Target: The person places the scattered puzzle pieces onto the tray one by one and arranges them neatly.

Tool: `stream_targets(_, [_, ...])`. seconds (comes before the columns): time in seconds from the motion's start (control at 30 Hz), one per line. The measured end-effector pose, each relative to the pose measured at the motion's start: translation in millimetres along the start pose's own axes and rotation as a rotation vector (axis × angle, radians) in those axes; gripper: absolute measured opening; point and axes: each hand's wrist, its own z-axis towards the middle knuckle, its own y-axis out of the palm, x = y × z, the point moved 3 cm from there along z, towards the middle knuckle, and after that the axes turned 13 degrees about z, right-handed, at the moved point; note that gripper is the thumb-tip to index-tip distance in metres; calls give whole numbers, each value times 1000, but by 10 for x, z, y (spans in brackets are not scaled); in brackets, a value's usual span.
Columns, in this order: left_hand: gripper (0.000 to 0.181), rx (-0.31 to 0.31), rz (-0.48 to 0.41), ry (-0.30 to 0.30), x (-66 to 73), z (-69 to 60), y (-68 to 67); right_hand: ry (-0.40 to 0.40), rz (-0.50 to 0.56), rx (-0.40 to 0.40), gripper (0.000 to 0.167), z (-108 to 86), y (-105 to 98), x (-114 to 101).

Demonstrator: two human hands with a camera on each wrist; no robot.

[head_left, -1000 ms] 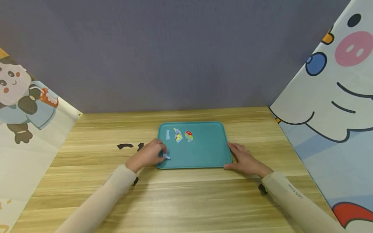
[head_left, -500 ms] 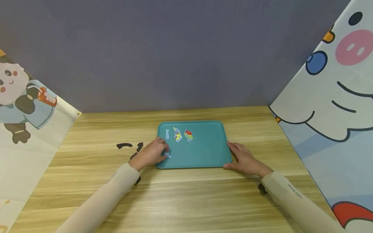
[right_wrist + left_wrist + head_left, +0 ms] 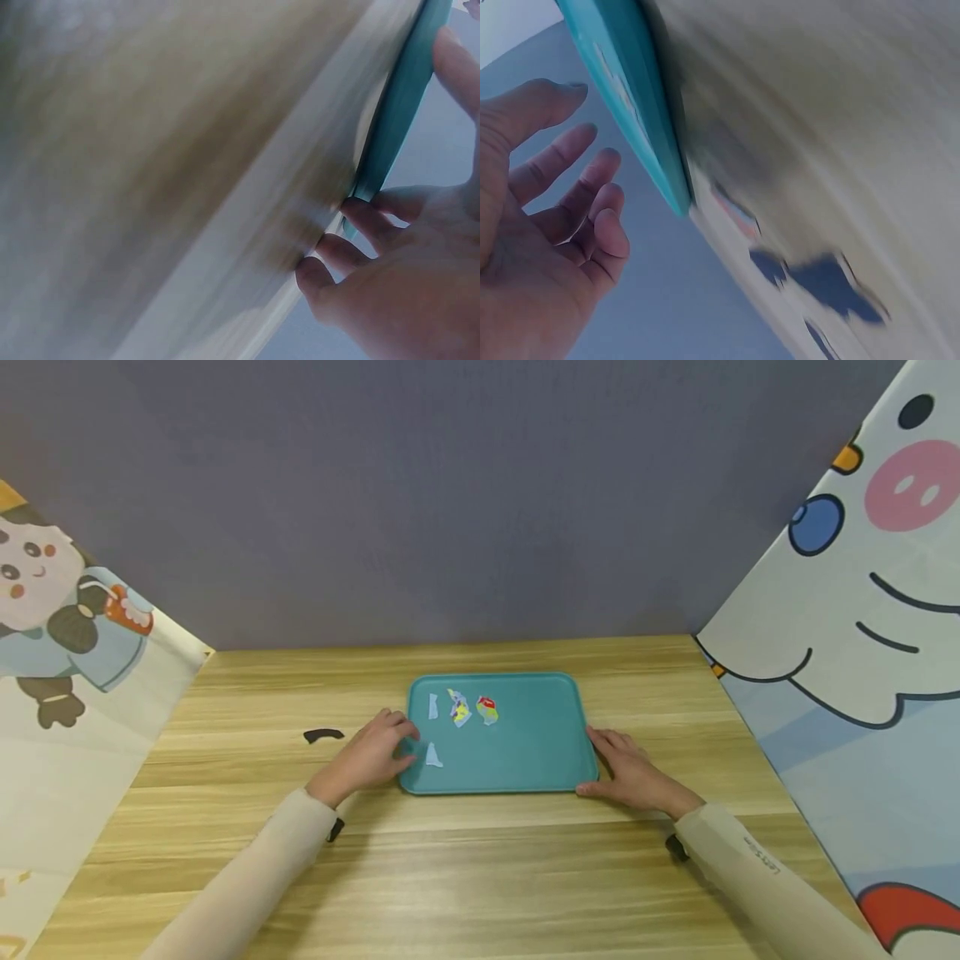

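Observation:
A teal tray (image 3: 528, 752) lies on the wooden table. Near its left side is a pale, flat, irregular piece (image 3: 433, 755), with my left hand (image 3: 371, 752) just left of it, over the tray's left edge. That hand's fingers are loosely bent and hold nothing, as the left wrist view shows. Along the tray's back left lie a narrow pale piece (image 3: 432, 706), a yellow-and-pale piece (image 3: 459, 708) and a red-and-yellow piece (image 3: 487, 710). My right hand (image 3: 630, 770) rests against the tray's right edge, thumb by the near corner, fingers spread.
A curved dark piece (image 3: 323, 735) lies on the table left of the tray. Another dark piece (image 3: 335, 830) shows beside the left sleeve. More dark pieces (image 3: 832, 285) appear in the left wrist view. A grey wall (image 3: 450, 527) stands behind the table.
My left hand has let go of the pale piece and moved left, leaving it on the tray. My right hand has stayed at the tray's edge.

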Motion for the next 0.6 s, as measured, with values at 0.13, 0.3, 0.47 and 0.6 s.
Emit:
stream_targets(0.13, [27, 37, 7, -33, -97, -116, -57, 1, -2, 3, 100, 3, 10, 19])
stream_targets(0.3, [30, 34, 8, -80, -239, -253, -73, 9, 4, -2, 100, 7, 13, 27])
stream_targets(0.47, [38, -3, 14, -153, -391, -388, -61, 16, 7, -8, 100, 12, 7, 22])
stream_targets(0.6, [45, -28, 17, -182, -469, -475, -43, 7, 8, -6, 100, 8, 5, 9])
